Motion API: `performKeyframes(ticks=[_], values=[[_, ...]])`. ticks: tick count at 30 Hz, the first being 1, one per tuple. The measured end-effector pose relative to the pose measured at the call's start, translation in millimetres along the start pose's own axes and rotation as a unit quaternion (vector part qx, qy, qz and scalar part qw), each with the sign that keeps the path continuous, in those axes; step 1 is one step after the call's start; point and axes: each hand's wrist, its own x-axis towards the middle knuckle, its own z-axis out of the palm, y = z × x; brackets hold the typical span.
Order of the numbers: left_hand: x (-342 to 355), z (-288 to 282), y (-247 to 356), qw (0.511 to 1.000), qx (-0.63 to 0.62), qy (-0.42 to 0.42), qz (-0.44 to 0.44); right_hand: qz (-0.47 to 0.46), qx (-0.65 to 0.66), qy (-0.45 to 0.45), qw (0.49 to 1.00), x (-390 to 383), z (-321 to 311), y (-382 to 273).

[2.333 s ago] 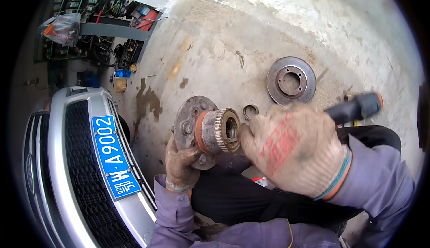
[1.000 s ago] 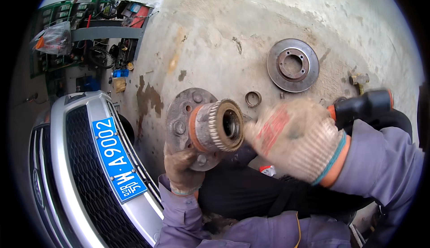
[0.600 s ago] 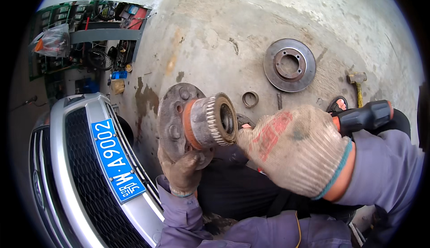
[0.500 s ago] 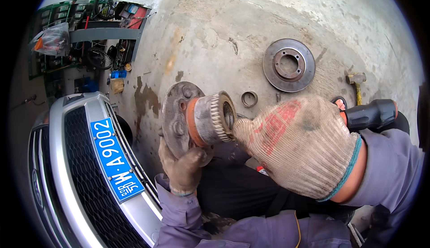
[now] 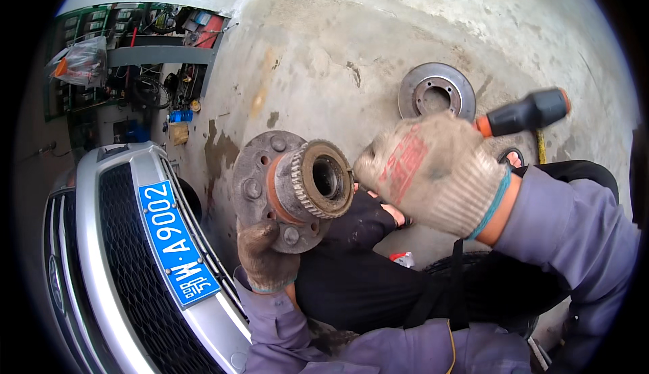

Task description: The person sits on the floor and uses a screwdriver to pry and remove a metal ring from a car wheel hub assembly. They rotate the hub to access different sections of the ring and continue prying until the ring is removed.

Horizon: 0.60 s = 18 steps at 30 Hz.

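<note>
Moved: right hand has risen off the hub mouth, its tool handle now tilted higher.
Left hand: clenched on the flange's near edge.
Wheel hub: rusty, toothed ring, propped over the lap.
Right hand: fisted around the black-and-orange handle.
Risk: a glancing blow could twist the heavy hub loose.
Far: grey brake disc on stained concrete.

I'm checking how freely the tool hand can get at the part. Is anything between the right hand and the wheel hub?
Nothing visible: the gloved right hand sits right beside the toothed end of the wheel hub, which the left hand supports from below.
</note>
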Motion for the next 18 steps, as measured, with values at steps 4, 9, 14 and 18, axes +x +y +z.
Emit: performKeyframes(ticks=[4,9,14,18], values=[[-0.4,-0.1,-0.8,0.991,0.117,0.062,0.014,0.008,0.096,-0.072,0.993,-9.2,-6.9,-28.1],[1.2,6.1,-9.2,0.986,0.150,0.039,0.060,-0.020,0.084,-0.007,0.996,-14.0,-16.9,-36.1],[-1.4,13.0,-9.7,0.979,0.182,0.080,0.051,0.019,0.097,0.092,0.991,-2.4,-34.3,-27.4],[-0.1,12.9,0.9,0.990,0.137,0.025,-0.020,0.107,0.195,0.044,0.974,18.0,-28.5,1.0]])
